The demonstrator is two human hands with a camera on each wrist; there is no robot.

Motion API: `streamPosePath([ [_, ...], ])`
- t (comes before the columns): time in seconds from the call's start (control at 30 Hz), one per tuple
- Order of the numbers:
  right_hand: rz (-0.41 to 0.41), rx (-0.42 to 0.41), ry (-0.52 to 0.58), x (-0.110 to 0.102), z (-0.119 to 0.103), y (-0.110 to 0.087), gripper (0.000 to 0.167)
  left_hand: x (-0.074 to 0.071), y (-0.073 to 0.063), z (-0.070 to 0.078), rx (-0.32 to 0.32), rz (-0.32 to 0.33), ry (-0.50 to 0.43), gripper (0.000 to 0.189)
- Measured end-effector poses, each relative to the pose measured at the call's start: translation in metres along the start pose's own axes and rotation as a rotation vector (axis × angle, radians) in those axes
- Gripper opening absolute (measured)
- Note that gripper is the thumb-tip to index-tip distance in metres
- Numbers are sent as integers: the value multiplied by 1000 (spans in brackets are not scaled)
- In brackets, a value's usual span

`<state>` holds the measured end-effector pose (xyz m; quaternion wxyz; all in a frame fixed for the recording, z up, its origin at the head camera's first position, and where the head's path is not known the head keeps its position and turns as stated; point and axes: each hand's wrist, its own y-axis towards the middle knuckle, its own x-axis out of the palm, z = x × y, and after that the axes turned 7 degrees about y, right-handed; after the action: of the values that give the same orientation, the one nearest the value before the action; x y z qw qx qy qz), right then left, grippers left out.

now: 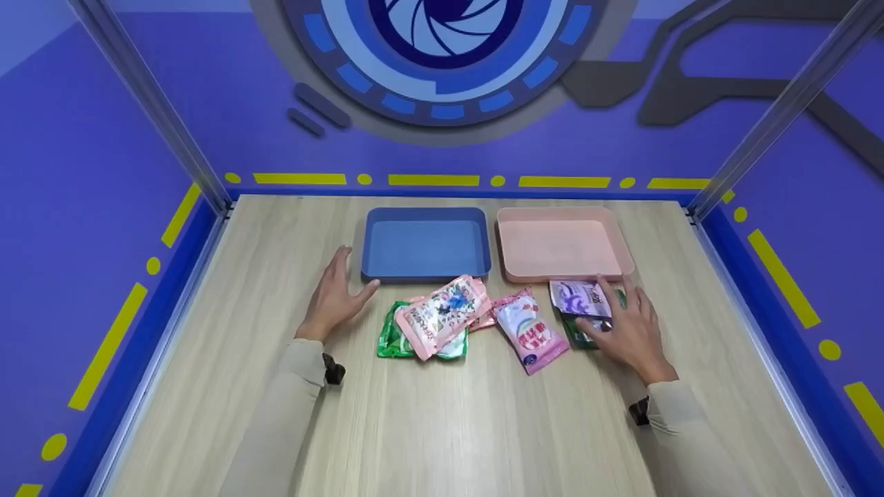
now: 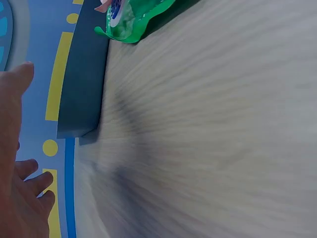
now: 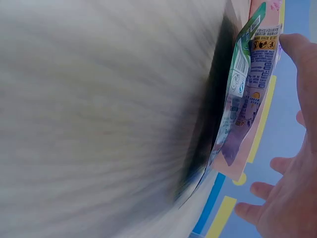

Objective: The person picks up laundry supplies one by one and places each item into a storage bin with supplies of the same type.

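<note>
Hovering just left of the blue tray [image 1: 426, 245], near its front corner, our left hand [image 1: 333, 298] is showing straight fingers with the thumb spread wide, and it is grasping nothing. Well to the right of the blue tray, and nearer to us, our right hand [image 1: 630, 331] is reaching over a purple packet [image 1: 577, 297] and a dark green packet [image 1: 574, 333] partly beneath it. Its fingers are standing loose and apart, not clenching; whether thumb or fingertips are touching the purple packet, we cannot tell. Directly in front of the blue tray, a pink floral packet [image 1: 442, 314] is lying across a bright green packet [image 1: 390, 338]. Off the blue tray's front-right corner, a pink-and-white packet [image 1: 532, 335] is lying at a slant. Just beside the blue tray, on its right, a pink tray [image 1: 566, 248] is sitting on the wooden table [image 1: 428, 428].
</note>
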<state>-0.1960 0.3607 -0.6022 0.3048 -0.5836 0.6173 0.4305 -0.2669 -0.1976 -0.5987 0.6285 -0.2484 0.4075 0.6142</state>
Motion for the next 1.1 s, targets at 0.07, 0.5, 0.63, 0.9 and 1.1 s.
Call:
streamPosePath([
  [0.07, 5, -8, 0, 1, 0, -1, 97, 1, 4, 0, -12, -16, -25, 98],
  [0.5, 0, -20, 31, 5, -8, -4, 97, 2, 26, 9, -142, -76, -245, 95],
  [0.63, 10, -33, 40, 5, -12, -4, 97, 2, 32, 10, -153, -74, -311, 94],
  [0.9, -6, -40, 46, 4, -24, -7, 101, 2, 46, 13, -166, -74, -369, 99],
  [1.1, -28, -18, 40, 6, -31, -8, 101, 2, 53, 15, -211, -153, -364, 113],
])
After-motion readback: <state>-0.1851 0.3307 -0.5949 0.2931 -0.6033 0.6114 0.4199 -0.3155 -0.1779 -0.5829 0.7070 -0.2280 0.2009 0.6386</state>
